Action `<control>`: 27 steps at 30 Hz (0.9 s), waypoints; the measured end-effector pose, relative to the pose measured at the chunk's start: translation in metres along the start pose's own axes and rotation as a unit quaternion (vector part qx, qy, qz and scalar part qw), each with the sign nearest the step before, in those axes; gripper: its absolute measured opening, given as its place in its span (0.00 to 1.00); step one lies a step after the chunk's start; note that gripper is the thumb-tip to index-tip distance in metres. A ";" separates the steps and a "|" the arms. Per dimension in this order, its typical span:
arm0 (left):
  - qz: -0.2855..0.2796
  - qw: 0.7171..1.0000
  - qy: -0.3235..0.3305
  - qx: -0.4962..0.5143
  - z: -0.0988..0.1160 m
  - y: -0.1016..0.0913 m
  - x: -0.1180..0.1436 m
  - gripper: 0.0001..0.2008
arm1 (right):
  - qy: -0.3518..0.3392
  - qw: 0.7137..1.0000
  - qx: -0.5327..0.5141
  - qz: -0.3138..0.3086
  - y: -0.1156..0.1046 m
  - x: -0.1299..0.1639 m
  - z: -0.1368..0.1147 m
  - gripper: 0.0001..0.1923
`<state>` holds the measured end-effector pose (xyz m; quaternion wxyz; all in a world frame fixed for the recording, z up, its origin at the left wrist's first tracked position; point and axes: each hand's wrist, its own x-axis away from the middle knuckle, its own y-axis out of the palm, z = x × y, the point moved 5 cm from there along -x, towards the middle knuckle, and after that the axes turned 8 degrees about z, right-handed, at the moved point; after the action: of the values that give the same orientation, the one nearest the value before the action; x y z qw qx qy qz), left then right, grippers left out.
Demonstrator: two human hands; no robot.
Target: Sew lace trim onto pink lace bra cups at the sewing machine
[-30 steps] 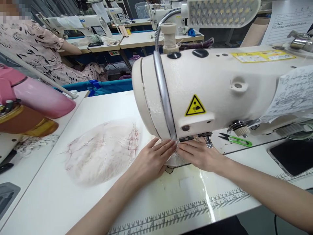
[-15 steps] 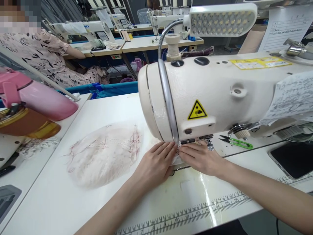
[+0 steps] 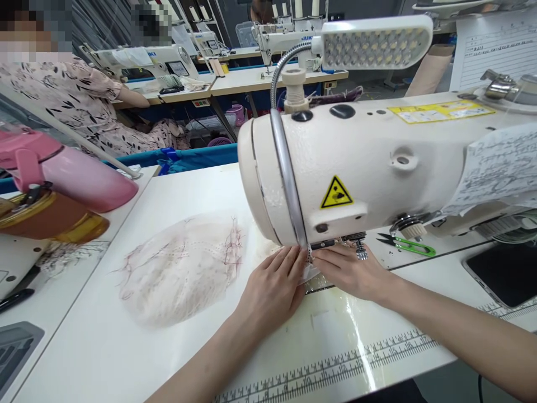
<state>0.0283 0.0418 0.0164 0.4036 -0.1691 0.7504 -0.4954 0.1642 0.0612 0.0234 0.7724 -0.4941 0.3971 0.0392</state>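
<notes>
A yellow triangular hand-hazard warning sign (image 3: 336,193) marks the cream sewing machine (image 3: 377,168) head. "JUKI" appears in blue on a machine in the far row (image 3: 289,36). Printed ruler numbers (image 3: 331,366) run along the table's front edge (image 3: 126,358). The yellow label (image 3: 440,111) atop the machine and the taped paper sheet (image 3: 499,168) are illegible.

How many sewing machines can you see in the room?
3, maybe more hidden: the big cream sewing machine above the hands, one white machine far left behind, another white machine at the back middle.

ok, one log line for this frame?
left hand: flat on sheer white fabric piece | right hand: pressing fabric | location: under cream sewing machine head
</notes>
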 end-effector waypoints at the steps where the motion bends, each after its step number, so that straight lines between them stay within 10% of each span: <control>1: 0.001 1.000 -0.001 -0.002 0.000 0.000 0.000 0.21 | 0.001 1.000 0.002 0.002 -0.001 0.000 0.000 0.11; 27: -0.011 0.999 -0.032 0.033 0.000 0.000 -0.004 0.21 | 0.051 0.998 0.010 -0.046 -0.008 -0.011 0.015 0.16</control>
<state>0.0305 0.0449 0.0181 0.4272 -0.1797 0.7187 -0.5183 0.1690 0.0720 0.0395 0.7571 -0.5056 0.4130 -0.0258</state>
